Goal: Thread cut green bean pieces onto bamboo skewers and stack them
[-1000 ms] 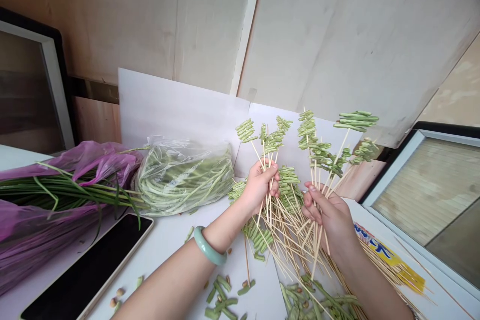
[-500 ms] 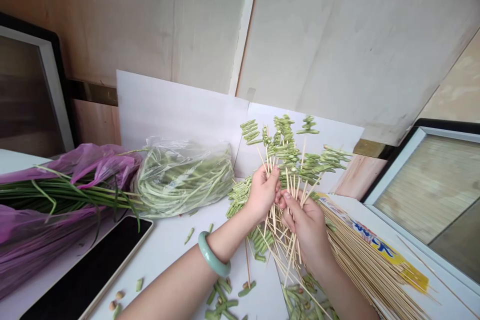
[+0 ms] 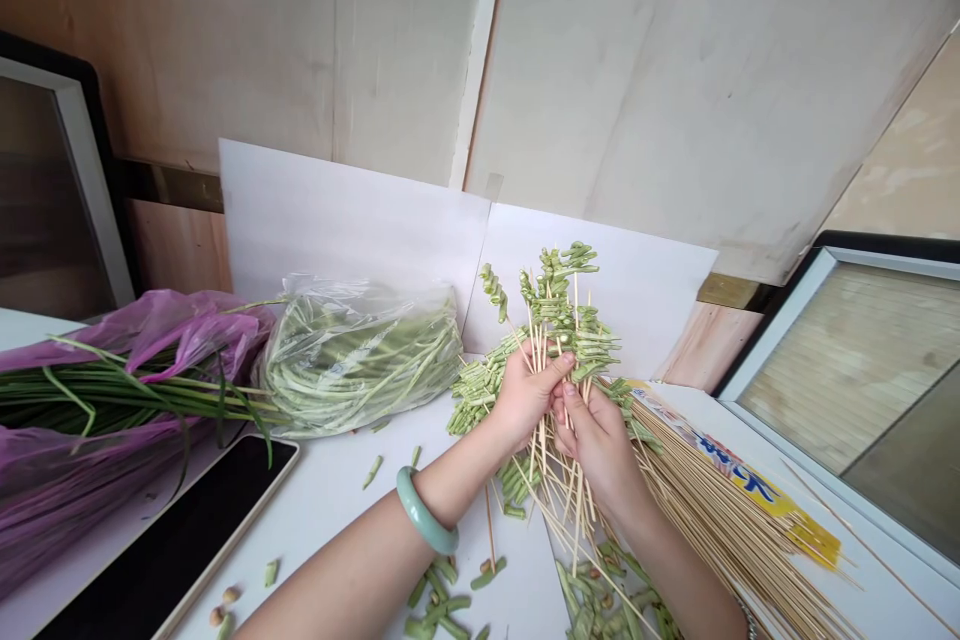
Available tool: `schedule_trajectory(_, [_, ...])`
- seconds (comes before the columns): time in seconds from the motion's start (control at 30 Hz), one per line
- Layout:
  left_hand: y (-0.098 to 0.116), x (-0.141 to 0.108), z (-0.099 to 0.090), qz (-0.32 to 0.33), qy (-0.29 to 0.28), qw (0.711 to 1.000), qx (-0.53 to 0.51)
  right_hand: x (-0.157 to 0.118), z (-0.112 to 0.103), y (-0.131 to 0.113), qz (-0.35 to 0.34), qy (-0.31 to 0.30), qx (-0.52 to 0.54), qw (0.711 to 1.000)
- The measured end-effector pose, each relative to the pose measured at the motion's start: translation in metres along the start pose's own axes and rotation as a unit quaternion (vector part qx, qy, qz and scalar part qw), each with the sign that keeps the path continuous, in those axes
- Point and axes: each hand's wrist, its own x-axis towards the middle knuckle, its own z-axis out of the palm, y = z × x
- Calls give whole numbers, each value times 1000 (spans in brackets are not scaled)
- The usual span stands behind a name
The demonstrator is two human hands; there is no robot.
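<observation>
Both hands meet above the table, each closed around wooden skewers. My left hand (image 3: 529,390), with a pale green bangle (image 3: 426,512) on its wrist, grips several skewers upright. Right beside it, my right hand (image 3: 596,430) holds several more by their lower parts, fingers touching the left hand. Cut green bean pieces (image 3: 553,305) are threaded across the upper ends of these skewers. Behind and below the hands lies a pile of other bean skewers (image 3: 480,390), partly hidden. Short loose bean pieces (image 3: 442,605) are scattered on the white table near my forearms.
Many bare skewers (image 3: 720,510) lie on a yellow printed wrapper (image 3: 814,542) at right. A clear bag of long beans (image 3: 360,360) sits at left centre. Beside it are a purple bag (image 3: 191,335) with green stalks and a phone (image 3: 172,540). White boards (image 3: 345,210) stand behind.
My right hand has drawn its skewers inward to the left, so the two fanned bunches now stand closer together and more upright. The view has shifted slightly.
</observation>
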Motion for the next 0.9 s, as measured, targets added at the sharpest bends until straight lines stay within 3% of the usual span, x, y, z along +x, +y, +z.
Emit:
schedule_trajectory(0.3, [27,3,11,45,-66,996,38,-9,12,-20,-76,19,-3,997])
schedule_trajectory(0.5, [51,-6,14,32,-103,991,76,-18,25,-35,-91,14,14,996])
schedule_trajectory(0.6, [56,-26,14,32,-76,993,83,-30,30,-37,-69,-8,24,997])
schedule_trajectory(0.73, [59,-55,17,31,0,996,82,-45,34,-40,-21,-50,43,998])
schedule_trajectory(0.9, [70,-84,26,-13,64,995,82,-63,40,-49,45,-90,71,992])
